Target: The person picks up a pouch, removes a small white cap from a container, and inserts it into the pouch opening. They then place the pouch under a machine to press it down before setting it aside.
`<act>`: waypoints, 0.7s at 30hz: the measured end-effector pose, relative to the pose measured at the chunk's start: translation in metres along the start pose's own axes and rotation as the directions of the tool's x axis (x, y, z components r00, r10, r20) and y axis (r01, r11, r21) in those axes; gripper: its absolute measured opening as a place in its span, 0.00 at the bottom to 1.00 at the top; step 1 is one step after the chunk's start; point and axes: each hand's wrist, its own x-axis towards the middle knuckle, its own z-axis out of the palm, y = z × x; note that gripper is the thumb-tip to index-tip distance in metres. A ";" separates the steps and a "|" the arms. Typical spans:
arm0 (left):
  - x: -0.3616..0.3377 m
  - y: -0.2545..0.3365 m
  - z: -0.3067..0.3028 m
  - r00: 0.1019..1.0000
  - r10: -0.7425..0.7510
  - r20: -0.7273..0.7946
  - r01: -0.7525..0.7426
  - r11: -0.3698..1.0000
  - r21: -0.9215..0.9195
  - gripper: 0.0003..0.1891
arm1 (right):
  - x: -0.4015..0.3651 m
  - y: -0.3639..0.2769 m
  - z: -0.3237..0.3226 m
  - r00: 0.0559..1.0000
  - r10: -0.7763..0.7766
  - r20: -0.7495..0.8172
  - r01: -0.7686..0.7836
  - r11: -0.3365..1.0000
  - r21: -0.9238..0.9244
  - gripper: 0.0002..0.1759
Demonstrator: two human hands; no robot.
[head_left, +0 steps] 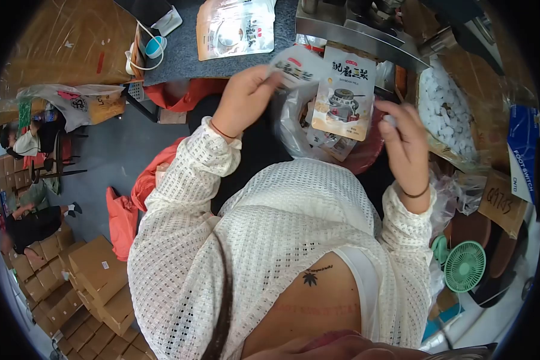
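Observation:
My left hand (246, 99) pinches the edge of a pale printed pouch (294, 71), which is blurred by motion. Right beside that one, a soybean milk pouch (345, 93) hangs upright below the metal machine (354, 33), its front facing me. What holds its top edge is hard to make out. My right hand (407, 141) is close to this pouch's right edge, with thumb and forefinger drawn together around a small white piece (390, 120). Under the pouches, a clear plastic bag (294, 129) holds more printed pouches (332, 144) in my lap area.
A stack of pouches (237, 30) lies on the grey-blue tabletop (180, 60). To my right are a bag of small white pieces (444, 108), a cardboard box (503, 201) and a green fan (465, 266). Cartons (96, 264) and other people (33, 228) are at the left.

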 end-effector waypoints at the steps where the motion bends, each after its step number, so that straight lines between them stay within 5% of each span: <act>1: 0.002 -0.003 0.012 0.995 0.104 0.014 -0.102 0.992 -0.080 0.08 | 0.002 -0.001 0.009 1.000 -0.022 0.020 0.021 1.000 0.023 0.14; 4: -0.004 0.013 0.033 0.982 0.045 0.186 -0.019 0.990 -0.141 0.07 | 0.008 -0.009 0.020 0.997 -0.070 0.037 0.065 0.990 0.122 0.15; 8: -0.007 0.020 0.061 0.968 0.044 0.248 -0.017 0.994 -0.111 0.08 | 0.013 -0.006 0.013 0.986 0.052 -0.160 -0.021 0.981 0.192 0.11; 10: -0.010 0.024 0.074 0.948 -0.021 0.318 0.116 0.952 -0.283 0.08 | 0.017 -0.011 0.009 0.979 0.136 -0.154 -0.099 0.968 0.229 0.09; 15: -0.015 0.034 0.089 0.817 -0.099 0.568 0.416 0.784 -0.461 0.13 | 0.015 -0.002 -0.010 0.997 -0.057 -0.058 0.050 0.992 -0.115 0.09; 19: -0.018 0.042 0.096 0.724 -0.073 0.685 0.509 0.727 -0.461 0.16 | 0.007 -0.001 -0.021 0.992 0.096 0.077 -0.097 0.995 0.020 0.14; 21: -0.014 0.038 0.098 0.731 -0.064 0.679 0.485 0.749 -0.452 0.16 | 0.004 0.014 -0.034 0.995 0.005 -0.104 -0.042 0.934 -0.355 0.17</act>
